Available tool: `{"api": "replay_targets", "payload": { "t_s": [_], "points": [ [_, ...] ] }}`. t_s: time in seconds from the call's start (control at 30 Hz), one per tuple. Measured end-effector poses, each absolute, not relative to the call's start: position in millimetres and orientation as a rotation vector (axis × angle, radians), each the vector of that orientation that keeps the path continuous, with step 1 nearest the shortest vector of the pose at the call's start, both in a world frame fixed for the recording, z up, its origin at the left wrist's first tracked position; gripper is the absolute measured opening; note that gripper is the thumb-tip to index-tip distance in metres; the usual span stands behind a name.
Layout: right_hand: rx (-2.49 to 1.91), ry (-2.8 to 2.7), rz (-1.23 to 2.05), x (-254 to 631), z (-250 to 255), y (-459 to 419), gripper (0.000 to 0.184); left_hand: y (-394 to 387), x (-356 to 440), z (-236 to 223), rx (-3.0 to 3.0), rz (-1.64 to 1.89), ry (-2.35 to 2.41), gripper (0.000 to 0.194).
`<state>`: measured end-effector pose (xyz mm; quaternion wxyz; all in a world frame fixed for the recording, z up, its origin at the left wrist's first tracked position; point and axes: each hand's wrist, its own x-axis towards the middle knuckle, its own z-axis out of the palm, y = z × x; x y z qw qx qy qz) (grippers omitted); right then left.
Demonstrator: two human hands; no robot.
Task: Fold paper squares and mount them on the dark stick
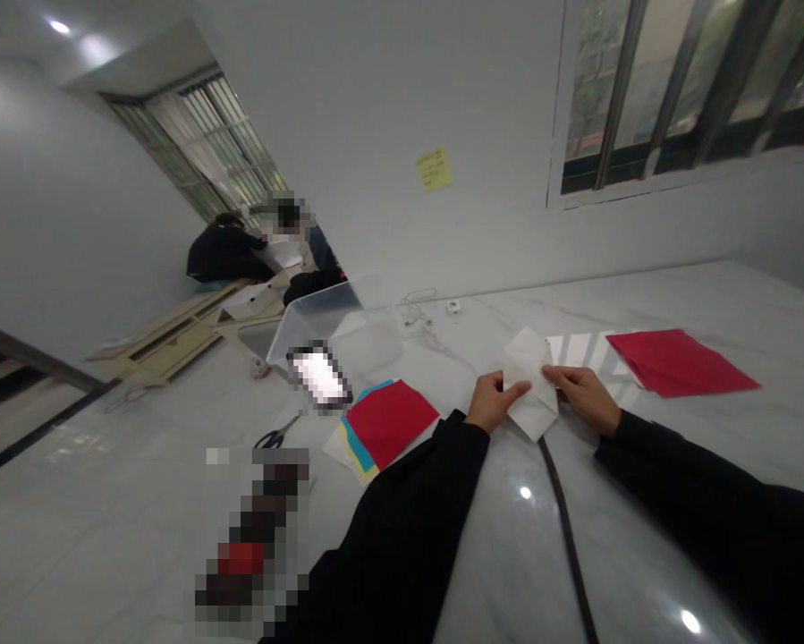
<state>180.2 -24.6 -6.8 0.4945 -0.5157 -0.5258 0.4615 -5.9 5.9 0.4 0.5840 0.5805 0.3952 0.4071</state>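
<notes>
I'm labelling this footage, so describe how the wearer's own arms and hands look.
The left sleeve and right sleeve are long, black and somewhat loose, with no visible markings. The left hand and right hand are bare, without gloves.

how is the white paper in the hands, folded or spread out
Folded: the white paper, held between the left hand and right hand, shows overlapping layers and slanting fold edges.
</notes>
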Motion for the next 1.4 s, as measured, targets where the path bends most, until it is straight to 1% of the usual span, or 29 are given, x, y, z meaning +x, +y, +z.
{"api": "replay_targets", "payload": {
  "t_s": [0.17,0.57,0.83,0.97,1.07,1.17,1.4],
  "points": [
    [-1.289,-1.382,1.061,179.0,-4.0,-26.5,0.059,7.9,-5.7,-1.9,1.301,0.993,0.934,0.049],
    [-1.286,-1.597,1.014,179.0,1.5,-30.0,0.054,11.7,-5.7,-5.3,1.057,1.118,0.898,0.05],
    [-1.257,-1.638,0.99,177.5,4.5,-31.0,0.05,12.4,-4.3,-3.9,0.961,1.143,0.883,0.049],
    [-1.196,-1.528,1.068,177.3,5.7,-31.4,0.043,11.1,-6.2,-3.6,1.085,1.049,0.892,0.05],
    [-1.195,-1.421,1.146,178.0,4.1,-30.4,0.045,8.4,-7.3,-1.0,1.263,0.939,0.923,0.05],
    [-1.219,-1.396,1.145,178.5,3.5,-30.1,0.047,5.9,-7.3,2.3,1.362,0.89,0.942,0.05],
    [-1.234,-1.384,1.115,177.9,6.4,-31.9,0.04,2.5,-6.9,5.2,1.424,0.856,0.937,0.049]
  ]
}}
